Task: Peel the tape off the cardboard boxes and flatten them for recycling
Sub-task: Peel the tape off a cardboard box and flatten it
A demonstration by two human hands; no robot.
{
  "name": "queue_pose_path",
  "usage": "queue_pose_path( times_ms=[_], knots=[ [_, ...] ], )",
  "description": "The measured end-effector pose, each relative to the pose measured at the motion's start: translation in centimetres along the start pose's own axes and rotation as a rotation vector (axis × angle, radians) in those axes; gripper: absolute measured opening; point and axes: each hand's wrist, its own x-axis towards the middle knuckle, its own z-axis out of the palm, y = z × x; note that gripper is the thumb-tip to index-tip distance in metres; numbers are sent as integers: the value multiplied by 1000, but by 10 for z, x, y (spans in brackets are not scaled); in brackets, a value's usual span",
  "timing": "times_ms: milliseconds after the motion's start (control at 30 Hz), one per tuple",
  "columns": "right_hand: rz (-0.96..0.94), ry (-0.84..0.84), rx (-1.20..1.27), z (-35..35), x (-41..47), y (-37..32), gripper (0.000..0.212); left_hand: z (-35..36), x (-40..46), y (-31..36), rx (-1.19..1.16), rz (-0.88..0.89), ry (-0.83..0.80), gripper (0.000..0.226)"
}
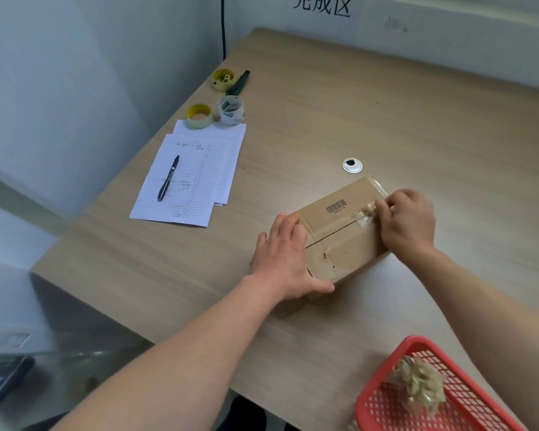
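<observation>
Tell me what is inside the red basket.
The red basket holds one crumpled wad of tape, yellowish and clear. Bare mesh floor shows around the wad. Whatever lies beneath the wad is covered, and the frame's edge cuts off the basket's near corner.

The cardboard box (pixel 343 231) lies on the table (pixel 386 113), the left hand (pixel 285 259) on its near-left end, the right hand (pixel 406 220) at its right end. Left of it lie papers (pixel 199 169) under a pen (pixel 168 178); tape rolls (pixel 231 109) sit behind them. A basket (pixel 386 409) holding wadded tape (pixel 420 384) sits nearest, to the right.
</observation>
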Motion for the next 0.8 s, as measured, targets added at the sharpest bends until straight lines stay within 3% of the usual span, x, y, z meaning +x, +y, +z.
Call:
queue_pose_path(
  times_ms=[133,267,433,533,667,800],
  knots=[
    [194,-76,89,-12,1,-1,26,-2,1,-2,31,19,0,113],
    [193,-67,191,-14,-27,-10,24,-7,-5,-12,163,51,-29,126],
    [216,-97,359,11,-74,-26,2,4,-18,-17,223,75,-115,138],
    [200,-68,406,12,-76,-25,12,11,-19,-21,206,76,-87,135],
    [73,98,329,16,-82,-33,24,12,-19,-20,201,74,-72,134],
    [48,126,366,16,-89,-39,47,14,-19,-20,189,59,-76,134]
  ],
)
